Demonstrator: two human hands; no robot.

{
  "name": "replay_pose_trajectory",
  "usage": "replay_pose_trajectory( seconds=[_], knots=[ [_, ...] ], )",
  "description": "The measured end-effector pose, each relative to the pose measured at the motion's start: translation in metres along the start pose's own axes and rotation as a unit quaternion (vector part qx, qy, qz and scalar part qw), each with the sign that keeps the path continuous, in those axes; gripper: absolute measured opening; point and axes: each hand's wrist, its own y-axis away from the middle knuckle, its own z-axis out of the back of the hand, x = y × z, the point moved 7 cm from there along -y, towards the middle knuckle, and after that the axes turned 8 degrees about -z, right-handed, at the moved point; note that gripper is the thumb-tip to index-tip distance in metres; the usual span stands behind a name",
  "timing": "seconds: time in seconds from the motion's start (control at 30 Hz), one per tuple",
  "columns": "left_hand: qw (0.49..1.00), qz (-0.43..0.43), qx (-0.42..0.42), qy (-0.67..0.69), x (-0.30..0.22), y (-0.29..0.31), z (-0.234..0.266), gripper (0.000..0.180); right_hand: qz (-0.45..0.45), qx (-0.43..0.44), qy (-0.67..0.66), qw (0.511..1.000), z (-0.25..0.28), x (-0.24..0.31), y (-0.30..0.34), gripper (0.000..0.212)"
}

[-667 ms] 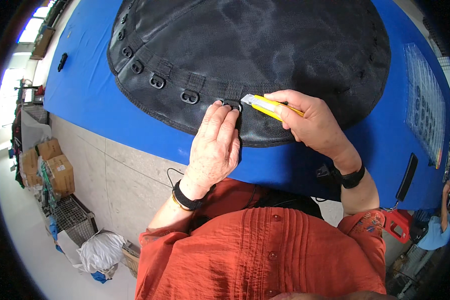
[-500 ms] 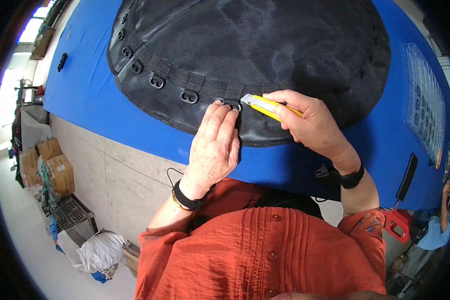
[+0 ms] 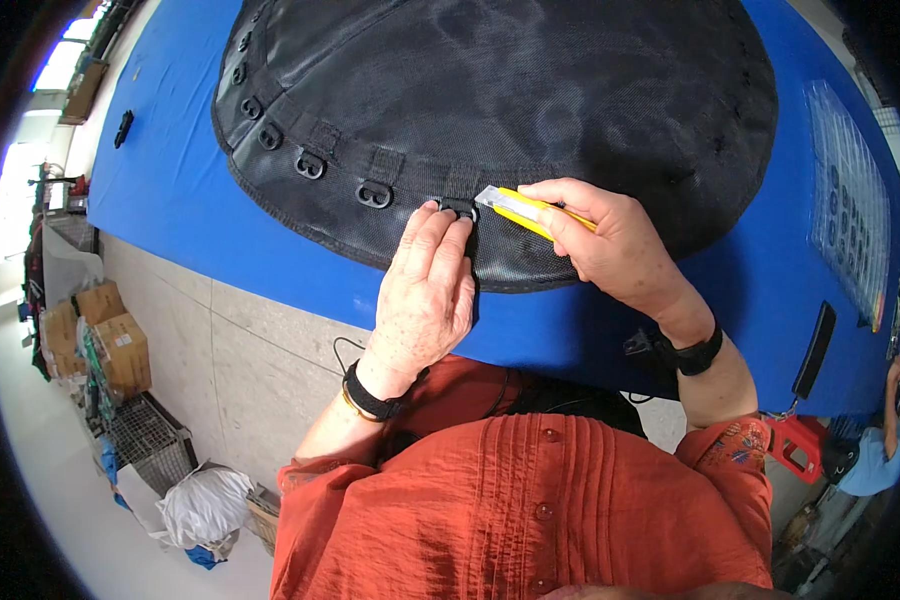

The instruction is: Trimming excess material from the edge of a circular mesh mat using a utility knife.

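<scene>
A large round-edged black mesh fabric piece [image 3: 570,120] lies in front of me, with a row of webbing loops and black plastic double-slot buckles [image 3: 374,194] along its curved near-left edge. My left hand [image 3: 425,285] is laid over that near edge, its fingertips pressed together on one black buckle [image 3: 459,209] at a webbing loop and partly covering it. In my right hand [image 3: 620,240] is a yellow utility knife [image 3: 530,212], its blade pointing left. The blade tip is beside the webbing loop [image 3: 459,181], just above the buckle under my left fingertips; whether it touches is unclear.
A blue-covered table [image 3: 300,280] carries the fabric. To the right are a clear plastic sheet with dark pieces [image 3: 845,215] and a black strip [image 3: 815,350]. A small black object [image 3: 123,128] lies far left. Cardboard boxes [image 3: 120,350] stand on the floor; another person [image 3: 875,460] is at right.
The black fabric has shifted slightly left, and both my hands have moved a little left with it. The knife tip stays by the same webbing loop.
</scene>
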Motion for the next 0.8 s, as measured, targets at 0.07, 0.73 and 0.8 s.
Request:
replay_pose_trajectory(
  seconds=[0.07,0.73,0.8],
  knots=[
    [1.0,0.005,-0.004,0.001,-0.0001,0.0002,0.0003,0.042,0.012,0.001,0.007,1.0,0.0005,0.001,0.0003,0.025],
    [1.0,0.019,-0.01,0.007,0.0005,0.0014,0.0006,0.041,-0.022,0.008,-0.009,1.0,0.0001,-0.0004,0.0001,0.026],
    [1.0,0.015,-0.01,0.012,0.0004,-0.0002,0.0002,0.041,-0.01,0.002,-0.005,1.0,0.0007,-0.002,-0.0003,0.026]
  ],
)
